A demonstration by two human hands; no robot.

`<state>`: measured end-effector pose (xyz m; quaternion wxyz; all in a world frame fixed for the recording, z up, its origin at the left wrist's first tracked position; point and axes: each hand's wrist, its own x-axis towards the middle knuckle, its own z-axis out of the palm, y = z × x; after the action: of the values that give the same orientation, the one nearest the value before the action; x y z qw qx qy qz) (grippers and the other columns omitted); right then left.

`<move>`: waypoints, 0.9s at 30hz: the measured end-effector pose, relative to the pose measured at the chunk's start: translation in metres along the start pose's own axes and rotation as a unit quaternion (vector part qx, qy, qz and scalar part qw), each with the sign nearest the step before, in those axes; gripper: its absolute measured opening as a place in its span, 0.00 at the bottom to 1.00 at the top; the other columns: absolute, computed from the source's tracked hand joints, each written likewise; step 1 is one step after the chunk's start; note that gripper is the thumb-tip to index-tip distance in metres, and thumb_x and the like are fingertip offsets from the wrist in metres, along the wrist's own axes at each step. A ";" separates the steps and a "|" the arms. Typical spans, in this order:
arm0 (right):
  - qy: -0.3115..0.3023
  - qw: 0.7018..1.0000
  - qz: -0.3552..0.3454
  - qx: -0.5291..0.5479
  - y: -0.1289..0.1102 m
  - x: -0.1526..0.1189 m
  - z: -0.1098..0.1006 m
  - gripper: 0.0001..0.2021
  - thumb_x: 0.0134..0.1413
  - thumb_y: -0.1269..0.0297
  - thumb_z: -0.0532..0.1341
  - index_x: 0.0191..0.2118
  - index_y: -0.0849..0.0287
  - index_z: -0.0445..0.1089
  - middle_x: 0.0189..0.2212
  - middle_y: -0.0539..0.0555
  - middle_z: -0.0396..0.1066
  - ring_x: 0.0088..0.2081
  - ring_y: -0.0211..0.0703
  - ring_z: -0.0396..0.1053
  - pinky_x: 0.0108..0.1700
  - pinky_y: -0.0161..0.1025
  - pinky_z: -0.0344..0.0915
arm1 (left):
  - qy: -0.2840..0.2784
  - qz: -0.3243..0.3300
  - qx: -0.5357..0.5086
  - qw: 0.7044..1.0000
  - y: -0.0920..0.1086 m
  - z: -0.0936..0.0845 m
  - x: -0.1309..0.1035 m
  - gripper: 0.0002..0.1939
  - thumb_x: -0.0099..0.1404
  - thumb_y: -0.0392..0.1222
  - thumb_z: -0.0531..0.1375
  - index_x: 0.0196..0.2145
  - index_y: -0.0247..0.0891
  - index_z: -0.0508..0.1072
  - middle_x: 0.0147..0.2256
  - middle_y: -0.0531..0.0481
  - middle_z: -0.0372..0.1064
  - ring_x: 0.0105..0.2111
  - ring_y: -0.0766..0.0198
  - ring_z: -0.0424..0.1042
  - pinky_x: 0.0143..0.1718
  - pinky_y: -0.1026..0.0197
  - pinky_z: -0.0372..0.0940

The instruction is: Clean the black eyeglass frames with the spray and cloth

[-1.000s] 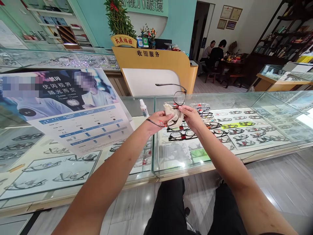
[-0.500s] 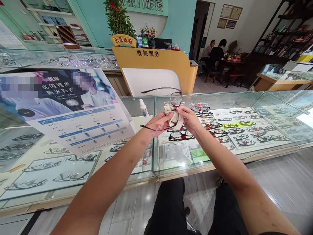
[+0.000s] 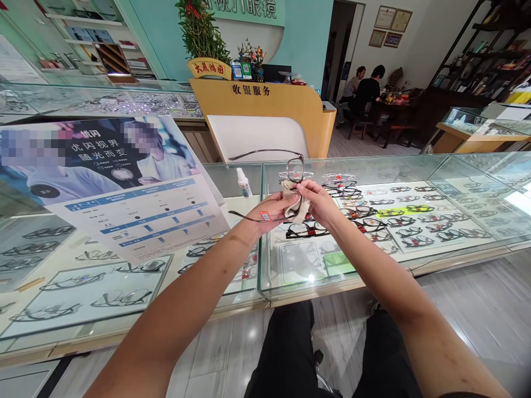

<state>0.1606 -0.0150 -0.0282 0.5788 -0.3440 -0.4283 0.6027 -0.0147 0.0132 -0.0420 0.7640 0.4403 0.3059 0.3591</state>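
Since the earlier frames, the eyeglasses (image 3: 295, 167) have been turning in your hands, and their upper temple is now reaching farther left, over the spray bottle (image 3: 244, 183). You are holding them to the right of the bottle, above the glass counter (image 3: 332, 284), with one lens showing and the other being mostly hidden by cloth and fingers. Your left hand (image 3: 271, 210) is closing narrowly on the pale cloth (image 3: 299, 213), thumb pressing over it, while the lower temple, carrying a red tag (image 3: 264, 216), is crossing your palm. Your right hand (image 3: 322, 205) is pinching the frame beside the cloth; exactly where each fingertip is pressing, you cannot tell. The bottle is standing on the counter, the poster (image 3: 166, 221) is leaning to its left, and rows of display frames (image 3: 400, 221) are lying to its right. Beyond the bottle, two people (image 3: 367, 93) are sitting farther right.
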 end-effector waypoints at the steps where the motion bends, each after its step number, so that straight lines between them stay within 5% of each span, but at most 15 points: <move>1: -0.002 1.000 0.004 0.005 -0.001 0.000 0.000 0.32 0.30 0.38 0.88 0.31 0.52 0.75 0.34 0.46 0.79 0.34 0.40 0.69 0.39 0.39 0.65 | 0.001 -0.001 -0.005 1.000 0.001 0.001 -0.001 0.33 0.47 0.51 0.89 0.44 0.36 0.83 0.37 0.48 0.83 0.34 0.61 0.82 0.38 0.58 0.75; 8: 0.001 1.000 0.014 0.024 -0.006 -0.001 -0.002 0.29 0.30 0.41 0.89 0.32 0.52 0.79 0.35 0.46 0.79 0.36 0.39 0.71 0.38 0.37 0.65 | -0.074 0.042 0.024 0.996 0.006 0.009 -0.010 0.34 0.49 0.46 0.88 0.49 0.36 0.83 0.37 0.50 0.82 0.39 0.59 0.82 0.41 0.58 0.72; 15: -0.011 1.000 0.003 -0.001 -0.004 -0.002 0.000 0.31 0.32 0.37 0.87 0.32 0.51 0.75 0.39 0.48 0.81 0.37 0.42 0.71 0.40 0.40 0.67 | 0.026 0.095 0.055 0.994 0.003 0.012 -0.005 0.31 0.48 0.55 0.88 0.41 0.35 0.83 0.30 0.53 0.74 0.29 0.67 0.68 0.32 0.60 0.60; 22: -0.019 0.999 -0.021 -0.023 -0.006 -0.001 -0.003 0.29 0.35 0.37 0.87 0.31 0.51 0.76 0.39 0.48 0.82 0.39 0.42 0.73 0.44 0.39 0.69 | 0.044 0.117 0.068 0.990 -0.001 0.015 -0.004 0.30 0.53 0.63 0.84 0.30 0.39 0.75 0.25 0.56 0.60 0.25 0.68 0.56 0.27 0.59 0.53; 27: -0.006 1.000 -0.013 -0.021 -0.007 0.001 -0.005 0.31 0.32 0.36 0.87 0.30 0.51 0.75 0.41 0.49 0.83 0.38 0.43 0.72 0.43 0.40 0.68 | 0.040 0.117 0.049 0.991 -0.004 0.010 -0.002 0.28 0.54 0.61 0.84 0.34 0.39 0.78 0.28 0.54 0.66 0.27 0.66 0.63 0.30 0.59 0.59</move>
<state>0.1682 -0.0139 -0.0238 0.5765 -0.3473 -0.4489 0.5878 -0.0070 0.0058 -0.0407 0.6816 0.4952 0.2994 0.4478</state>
